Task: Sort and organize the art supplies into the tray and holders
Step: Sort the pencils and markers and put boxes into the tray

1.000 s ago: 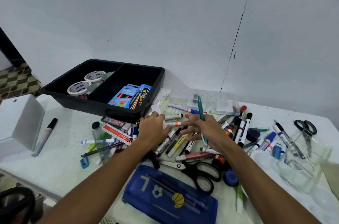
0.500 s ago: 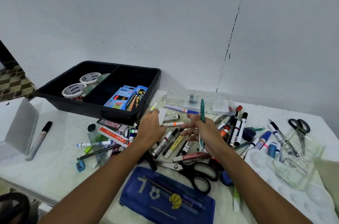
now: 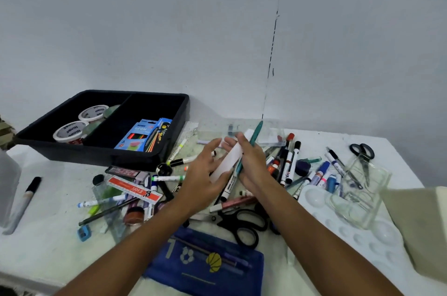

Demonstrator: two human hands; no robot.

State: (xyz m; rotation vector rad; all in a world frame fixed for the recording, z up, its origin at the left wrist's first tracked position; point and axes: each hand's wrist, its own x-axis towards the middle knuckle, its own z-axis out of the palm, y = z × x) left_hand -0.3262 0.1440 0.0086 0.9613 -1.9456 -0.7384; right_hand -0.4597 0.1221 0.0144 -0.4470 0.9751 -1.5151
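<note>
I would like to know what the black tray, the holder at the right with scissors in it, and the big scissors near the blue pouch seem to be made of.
The black tray: likely moulded plastic, matte, with smooth rounded walls. The holder: clear and glossy, so acrylic or glass; the pens behind it show through. The big scissors: black handles that look like plastic, and pale grey blades that are probably metal.
</note>
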